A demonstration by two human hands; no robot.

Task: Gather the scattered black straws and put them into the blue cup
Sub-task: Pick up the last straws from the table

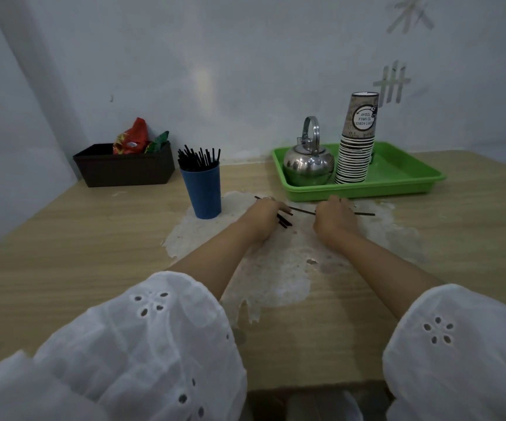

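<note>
1. the left hand point(265, 214) lies on the worktop point(93, 238) just right of the blue cup point(203, 192). its fingers curl over a small clutch of black straws point(285, 221), whose ends poke out toward the right hand point(335, 215).
2. the right hand sits on one long straw point(365, 213) that runs out on both sides of it. its fingers are hidden behind the knuckles, so i cannot tell whether it pinches the straw or only presses it flat.
3. risk: the clutch looks uneven, with staggered ends. lifted like that, a straw could slip free and roll away.
4. risk: the cup is crowded with upright straws point(198, 158). pushing more in at a slant could snag them and tip the cup, which stands near the left hand.
5. risk: the long straw lies flat on the worktop and may skid toward the green tray point(367, 188) rather than lift.
6. count:
   - one blue cup
   - about three straw ends in the left hand, though the exact number is unclear
   - one long straw under the right hand
   - one tray, holding one kettle point(307, 167) and one stack of paper cups point(355, 156)
   - one dark box point(124, 171)
</note>
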